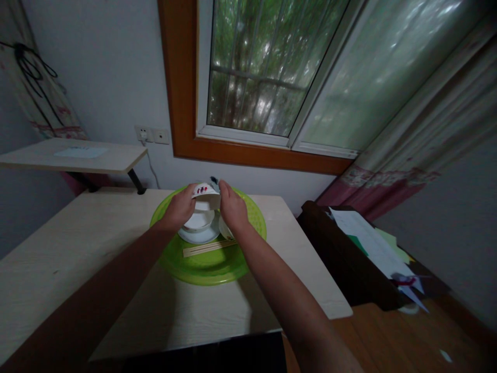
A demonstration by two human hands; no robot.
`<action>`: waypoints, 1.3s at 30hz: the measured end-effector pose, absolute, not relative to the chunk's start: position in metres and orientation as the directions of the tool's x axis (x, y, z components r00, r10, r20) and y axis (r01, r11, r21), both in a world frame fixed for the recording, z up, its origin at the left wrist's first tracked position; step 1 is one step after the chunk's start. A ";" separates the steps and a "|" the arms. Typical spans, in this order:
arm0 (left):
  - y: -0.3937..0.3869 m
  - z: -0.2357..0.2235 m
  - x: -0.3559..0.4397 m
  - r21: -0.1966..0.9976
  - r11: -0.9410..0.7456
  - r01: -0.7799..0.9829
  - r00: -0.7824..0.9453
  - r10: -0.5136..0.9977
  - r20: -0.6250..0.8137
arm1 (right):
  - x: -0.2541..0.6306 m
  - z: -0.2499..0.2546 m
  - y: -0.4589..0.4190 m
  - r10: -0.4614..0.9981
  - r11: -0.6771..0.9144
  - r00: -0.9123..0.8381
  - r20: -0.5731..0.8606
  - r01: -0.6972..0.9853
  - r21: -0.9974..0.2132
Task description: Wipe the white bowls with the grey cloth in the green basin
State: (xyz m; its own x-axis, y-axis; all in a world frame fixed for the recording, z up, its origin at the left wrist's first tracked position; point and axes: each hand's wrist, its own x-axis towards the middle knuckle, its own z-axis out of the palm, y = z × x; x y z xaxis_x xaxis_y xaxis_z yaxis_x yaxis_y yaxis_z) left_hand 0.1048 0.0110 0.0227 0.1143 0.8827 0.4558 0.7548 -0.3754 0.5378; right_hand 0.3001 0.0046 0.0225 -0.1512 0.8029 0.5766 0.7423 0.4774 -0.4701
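Note:
A white bowl (206,200) with red markings is tilted on its side above the green tray (209,281). My left hand (181,206) is closed on its left side, and my right hand (233,208) grips it from the right. A dark-patterned bit (214,181) shows by my right fingertips; whether it belongs to the bowl I cannot tell. Below, a second white bowl (199,221) rests on a white plate (199,237). Another white dish (225,230) is partly hidden by my right hand. Light wooden chopsticks (205,248) lie toward the front of the tray.
The tray stands on a pale wooden table (217,311). A raised shelf (77,155) bearing a paper sheet is at the left. Behind are a wall socket (151,135) and a window (267,77). A dark cabinet (337,259) with papers stands to the right.

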 end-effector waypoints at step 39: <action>0.024 0.013 0.096 0.660 -0.373 0.652 0.028 0.882 0.471 | 0.292 0.028 -0.006 0.635 0.711 -0.355 0.686 0.617 -0.338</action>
